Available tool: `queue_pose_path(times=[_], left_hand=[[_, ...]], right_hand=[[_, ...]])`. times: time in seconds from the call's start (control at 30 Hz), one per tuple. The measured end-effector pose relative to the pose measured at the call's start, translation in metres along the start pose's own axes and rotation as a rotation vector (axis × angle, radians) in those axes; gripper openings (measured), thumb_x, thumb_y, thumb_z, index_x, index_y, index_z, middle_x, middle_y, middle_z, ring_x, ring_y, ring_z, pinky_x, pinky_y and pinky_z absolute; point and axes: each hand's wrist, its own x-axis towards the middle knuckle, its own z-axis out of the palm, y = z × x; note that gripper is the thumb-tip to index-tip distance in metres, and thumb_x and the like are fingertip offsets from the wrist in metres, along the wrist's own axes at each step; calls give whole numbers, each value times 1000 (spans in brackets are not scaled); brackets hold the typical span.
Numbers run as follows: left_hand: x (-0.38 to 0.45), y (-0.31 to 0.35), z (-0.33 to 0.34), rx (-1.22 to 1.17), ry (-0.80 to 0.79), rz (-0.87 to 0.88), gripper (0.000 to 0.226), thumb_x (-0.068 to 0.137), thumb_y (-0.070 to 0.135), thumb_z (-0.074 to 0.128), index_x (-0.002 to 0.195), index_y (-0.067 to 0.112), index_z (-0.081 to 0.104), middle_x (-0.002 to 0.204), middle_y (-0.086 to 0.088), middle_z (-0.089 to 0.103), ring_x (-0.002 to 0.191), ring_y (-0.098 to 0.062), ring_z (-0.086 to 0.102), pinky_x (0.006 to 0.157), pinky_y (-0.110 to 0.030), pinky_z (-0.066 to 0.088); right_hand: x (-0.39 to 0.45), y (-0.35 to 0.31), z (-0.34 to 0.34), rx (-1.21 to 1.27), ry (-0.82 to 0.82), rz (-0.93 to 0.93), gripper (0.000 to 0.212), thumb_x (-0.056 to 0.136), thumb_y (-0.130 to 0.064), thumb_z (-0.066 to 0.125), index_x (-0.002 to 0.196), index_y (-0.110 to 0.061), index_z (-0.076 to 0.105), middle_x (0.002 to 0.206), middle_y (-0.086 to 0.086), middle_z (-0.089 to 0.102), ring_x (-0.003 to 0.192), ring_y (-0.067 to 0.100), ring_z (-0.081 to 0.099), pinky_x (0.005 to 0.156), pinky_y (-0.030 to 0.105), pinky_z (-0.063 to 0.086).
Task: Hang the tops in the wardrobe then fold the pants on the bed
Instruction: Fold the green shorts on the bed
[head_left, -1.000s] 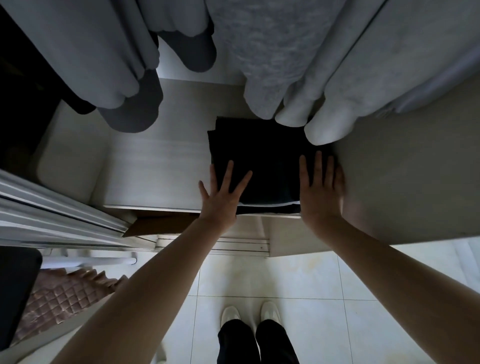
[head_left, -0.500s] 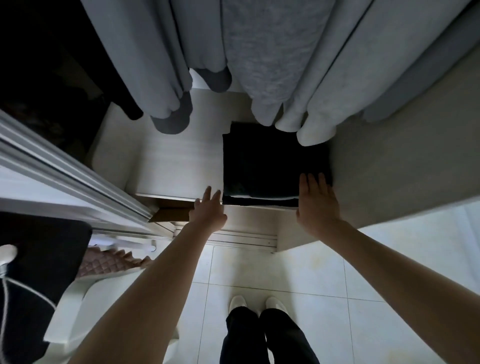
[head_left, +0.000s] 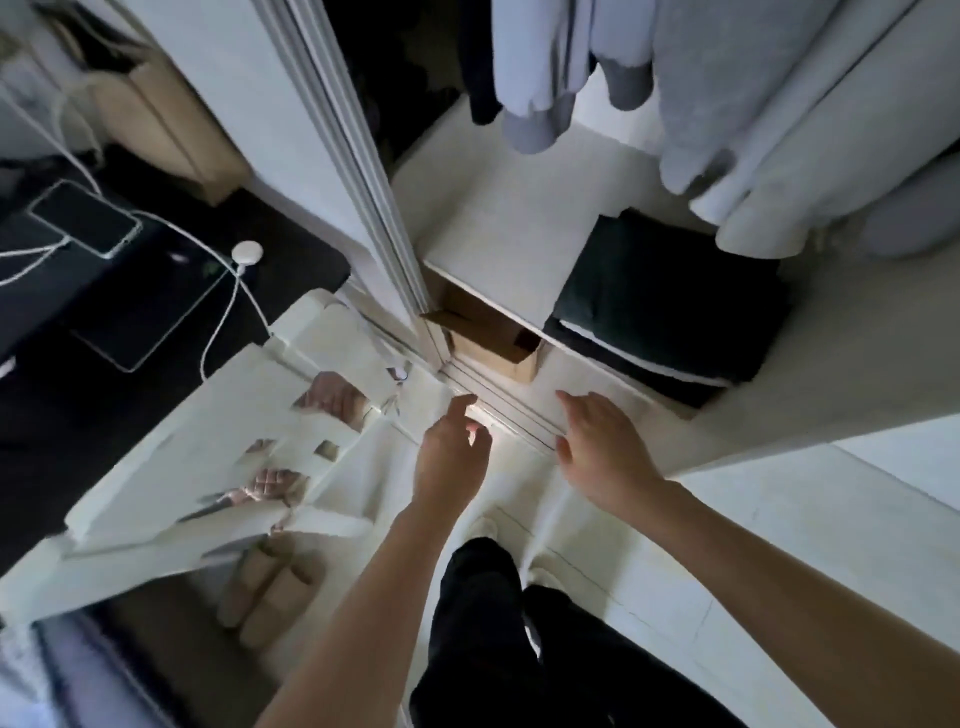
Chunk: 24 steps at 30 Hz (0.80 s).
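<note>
A stack of dark folded pants (head_left: 670, 306) lies on the white wardrobe shelf (head_left: 498, 234), at its front right. Grey and white tops (head_left: 737, 98) hang above it, their hems and sleeves dangling over the stack. My left hand (head_left: 452, 457) and my right hand (head_left: 602, 447) hover in front of the wardrobe's bottom rail, below the shelf. Both hands are empty with loosely spread fingers. Neither touches the pants.
The sliding wardrobe door (head_left: 332, 156) stands at the left of the opening. A cardboard box (head_left: 488, 338) sits under the shelf. A white chair (head_left: 218, 441) stands left, beside a dark desk (head_left: 104, 312) with a phone (head_left: 85, 218) and cables. Slippers (head_left: 265, 592) lie below.
Both hands have pulled back off the folded pants and down to the wardrobe's bottom rail. The view has swung left, bringing the chair and desk into sight.
</note>
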Motion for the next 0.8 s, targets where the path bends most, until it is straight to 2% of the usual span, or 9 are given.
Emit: queue_pose_path(times=[0.07,0.17,0.2,0.27,0.33,0.43,0.63,0.7,0.8], left_hand=[[-33,-12,2,-83,103,-92,33,96,20,53,128,25,54,96,9,63,96,-16,62,75,-22,46],[-87,-32,4,-189,242,-236,28,94,17,53,120,24,60,92,6,67,87,-13,61,65,-16,41],[-112,-40,4,-226,285,-293,27,94,16,52,118,24,61,91,5,68,86,-12,62,63,-14,41],[-147,-49,4,-291,346,-378,27,93,15,51,115,24,62,87,4,70,85,-14,64,67,-20,45],[-192,-66,1,-355,449,-493,27,92,15,50,114,23,63,84,6,71,84,-16,64,70,-26,46],[-246,-90,2,-433,588,-611,25,93,15,51,112,24,64,79,10,69,77,-10,62,63,-19,44],[-373,-140,11,-623,929,-861,20,94,17,50,103,31,62,74,12,69,60,-2,56,50,-17,41],[-420,-155,16,-678,1042,-936,19,94,18,51,101,31,62,74,10,68,58,-2,56,53,-20,43],[-494,-179,31,-716,1190,-1058,16,94,19,54,98,31,63,75,7,69,69,-5,63,62,-19,45]], right_hand=[[-9,-7,3,12,-2,-94,53,98,-30,43,147,-12,30,138,8,50,130,24,42,110,34,31],[-22,-24,10,60,-82,-223,50,98,-29,42,144,-12,33,135,7,52,126,24,45,106,35,37],[-30,-35,13,65,-115,-276,48,98,-29,42,142,-12,35,133,7,53,124,24,47,103,35,40],[-46,-51,19,95,-167,-335,44,97,-28,44,138,-13,40,129,5,56,119,24,49,96,34,43],[-68,-79,30,107,-242,-438,41,97,-27,44,136,-14,42,127,4,57,117,22,50,94,33,42],[-100,-114,46,113,-332,-569,38,97,-26,44,134,-15,44,125,1,58,117,21,49,94,32,42],[-179,-189,82,44,-538,-877,35,99,-25,40,133,-17,46,119,-3,58,115,17,50,93,29,41],[-209,-215,94,17,-590,-967,34,99,-24,40,132,-16,48,119,-2,59,116,17,50,92,28,41],[-261,-256,116,-11,-664,-1072,31,99,-21,42,127,-14,53,117,2,62,115,20,50,90,29,41]])
